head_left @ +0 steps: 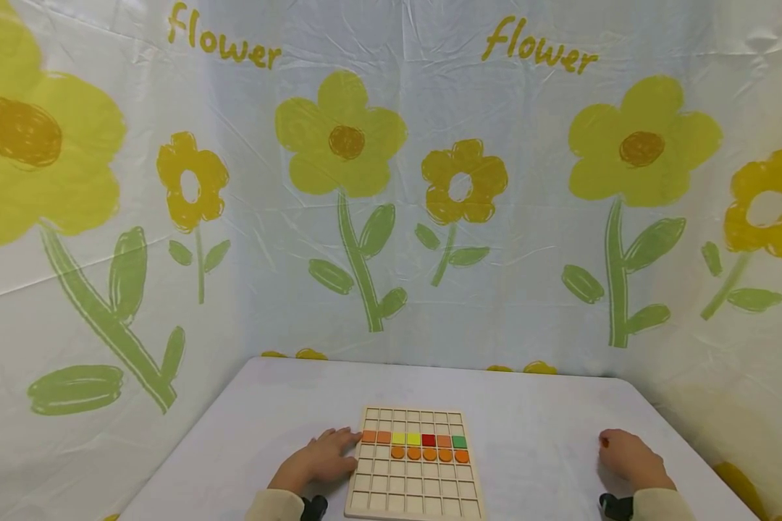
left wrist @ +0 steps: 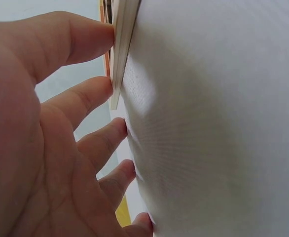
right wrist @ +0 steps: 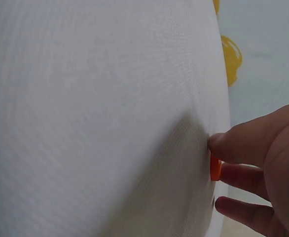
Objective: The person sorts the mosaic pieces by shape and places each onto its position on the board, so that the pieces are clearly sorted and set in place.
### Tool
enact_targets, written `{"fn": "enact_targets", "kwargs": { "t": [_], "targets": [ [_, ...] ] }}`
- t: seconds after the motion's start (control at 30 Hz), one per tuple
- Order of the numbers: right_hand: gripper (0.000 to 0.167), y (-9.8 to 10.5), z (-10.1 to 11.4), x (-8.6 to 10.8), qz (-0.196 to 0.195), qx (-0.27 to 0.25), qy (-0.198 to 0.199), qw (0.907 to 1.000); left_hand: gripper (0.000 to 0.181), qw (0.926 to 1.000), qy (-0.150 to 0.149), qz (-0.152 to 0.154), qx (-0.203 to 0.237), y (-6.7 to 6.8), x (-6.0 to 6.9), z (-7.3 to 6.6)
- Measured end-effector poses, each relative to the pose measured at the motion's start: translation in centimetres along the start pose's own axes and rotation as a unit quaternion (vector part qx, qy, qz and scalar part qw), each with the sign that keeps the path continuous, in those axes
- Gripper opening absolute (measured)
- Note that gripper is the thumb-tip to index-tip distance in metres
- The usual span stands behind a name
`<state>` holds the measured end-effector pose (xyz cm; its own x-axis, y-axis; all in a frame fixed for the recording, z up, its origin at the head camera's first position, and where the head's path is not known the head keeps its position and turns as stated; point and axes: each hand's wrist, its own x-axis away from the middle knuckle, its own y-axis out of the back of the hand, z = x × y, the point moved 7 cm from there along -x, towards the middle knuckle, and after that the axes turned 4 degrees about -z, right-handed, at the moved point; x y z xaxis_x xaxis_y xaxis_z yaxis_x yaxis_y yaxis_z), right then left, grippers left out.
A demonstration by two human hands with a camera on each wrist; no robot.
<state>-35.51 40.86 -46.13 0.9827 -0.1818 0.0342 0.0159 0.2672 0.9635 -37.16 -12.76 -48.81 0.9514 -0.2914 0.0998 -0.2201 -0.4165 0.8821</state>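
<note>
A pale wooden grid board [head_left: 412, 486] lies on the table. One of its rows holds coloured squares: orange, yellow, red [head_left: 428, 440] and green [head_left: 459, 442]. Just below, several round orange discs [head_left: 430, 454] sit in a row reaching the right edge. My left hand [head_left: 322, 457] rests at the board's left side, thumb and index fingertip touching its edge [left wrist: 121, 54], the other fingers spread on the cloth. Away to the right, my right hand [head_left: 633, 459] pinches a small orange disc [right wrist: 215, 169] against the tabletop, seen edge-on in the right wrist view.
A white cloth covers the table [head_left: 534, 427]. White sheets printed with yellow flowers [head_left: 347, 141] hang behind and on both sides. A black band [head_left: 615, 506] is on the right wrist, another [head_left: 314, 508] on the left.
</note>
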Motion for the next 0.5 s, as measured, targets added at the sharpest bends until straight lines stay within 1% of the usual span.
{"fn": "enact_targets", "kwargs": {
  "t": [0.2,0.37,0.5],
  "targets": [
    [0.024,0.52,0.09,0.33,-0.026,-0.012,0.005,0.9996,0.054,1.0,0.001,0.0,0.003,0.05,0.15,-0.14],
    [0.021,0.47,0.01,0.38,-0.023,-0.016,-0.008,0.9996,0.055,1.0,0.003,-0.002,0.007,0.14,0.13,-0.24],
    [0.02,0.45,0.08,0.43,-0.028,-0.02,-0.007,0.9994,0.054,1.0,0.005,-0.002,0.007,0.01,0.07,-0.16]
  ]
}}
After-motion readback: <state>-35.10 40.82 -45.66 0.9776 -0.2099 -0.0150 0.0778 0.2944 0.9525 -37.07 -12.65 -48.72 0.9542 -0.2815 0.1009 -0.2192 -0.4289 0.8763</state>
